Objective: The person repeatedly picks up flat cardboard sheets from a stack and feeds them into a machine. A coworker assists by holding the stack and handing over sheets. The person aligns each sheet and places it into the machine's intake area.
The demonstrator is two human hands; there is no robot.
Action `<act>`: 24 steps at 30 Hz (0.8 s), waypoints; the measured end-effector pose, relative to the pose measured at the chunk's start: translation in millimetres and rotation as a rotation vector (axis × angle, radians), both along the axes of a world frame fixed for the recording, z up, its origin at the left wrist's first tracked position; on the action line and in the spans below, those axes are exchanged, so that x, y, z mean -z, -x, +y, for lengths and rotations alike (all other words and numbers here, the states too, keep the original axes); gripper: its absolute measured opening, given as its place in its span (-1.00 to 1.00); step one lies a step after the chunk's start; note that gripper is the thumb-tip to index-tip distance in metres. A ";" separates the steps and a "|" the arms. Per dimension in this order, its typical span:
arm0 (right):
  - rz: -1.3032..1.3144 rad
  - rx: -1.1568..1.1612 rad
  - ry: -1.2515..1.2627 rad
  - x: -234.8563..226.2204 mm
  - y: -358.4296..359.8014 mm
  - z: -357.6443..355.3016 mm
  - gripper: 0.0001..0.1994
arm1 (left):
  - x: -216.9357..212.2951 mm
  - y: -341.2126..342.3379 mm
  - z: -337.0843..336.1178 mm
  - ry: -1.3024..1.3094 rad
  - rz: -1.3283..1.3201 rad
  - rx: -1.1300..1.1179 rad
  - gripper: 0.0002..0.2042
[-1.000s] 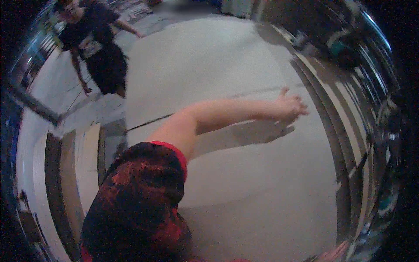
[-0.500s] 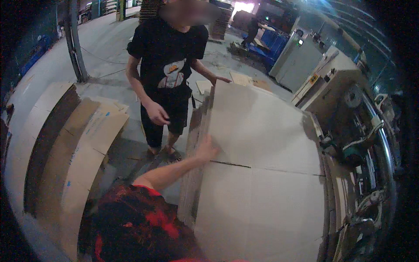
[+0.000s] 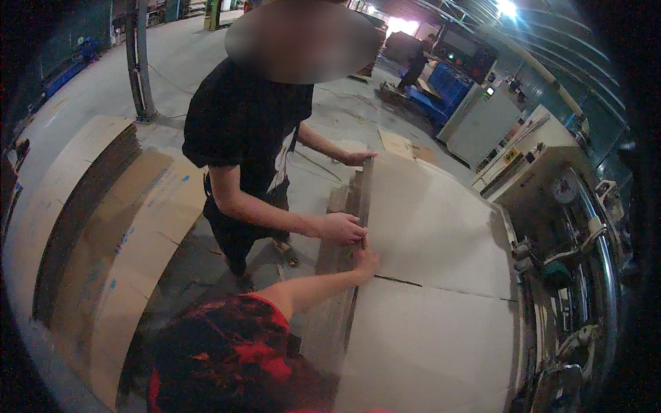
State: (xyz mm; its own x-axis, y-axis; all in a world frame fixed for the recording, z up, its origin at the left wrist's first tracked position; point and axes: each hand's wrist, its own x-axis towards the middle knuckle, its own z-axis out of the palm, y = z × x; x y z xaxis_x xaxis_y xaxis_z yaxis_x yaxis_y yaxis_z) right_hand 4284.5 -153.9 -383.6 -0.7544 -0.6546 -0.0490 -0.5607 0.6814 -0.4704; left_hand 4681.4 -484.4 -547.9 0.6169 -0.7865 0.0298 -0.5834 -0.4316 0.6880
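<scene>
A large stack of flat cardboard sheets (image 3: 427, 337) lies in front of me, its top sheet pale and marked by a dark slot near the middle. My left hand (image 3: 368, 263) grips the left edge of the upper sheets beside that slot, fingers closed around the edge. My right hand is out of view. Across from me, a co-worker in a black shirt leans over the stack. One of the co-worker's hands (image 3: 342, 228) holds the same edge just beyond my fingers, and the other hand (image 3: 359, 159) is at the far left corner.
More cardboard sheets (image 3: 148, 227) with blue print are stacked on the left. A machine with a shiny metal bar (image 3: 607, 275) runs along the right side of the stack. A metal post (image 3: 141, 69) stands at the back left, and a grey cabinet (image 3: 478, 124) at the back right.
The co-worker has bent forward and brought the nearer hand onto the cardboard edge beside mine. My left hand stays at the edge near the slot. The whole view has shifted.
</scene>
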 end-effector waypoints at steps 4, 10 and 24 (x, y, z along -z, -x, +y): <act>0.023 -0.102 0.029 10.2 5.4 -19.2 -0.46 | 9.3 -0.3 -2.0 -0.039 -0.254 -0.007 -0.25; 0.036 -0.222 0.059 26.5 8.0 -49.3 -0.45 | -5.7 -1.9 16.1 0.046 0.129 -0.024 -0.27; 0.009 -0.417 0.073 55.4 14.2 -125.7 -0.41 | -10.7 11.1 19.1 0.051 0.107 -0.079 -0.27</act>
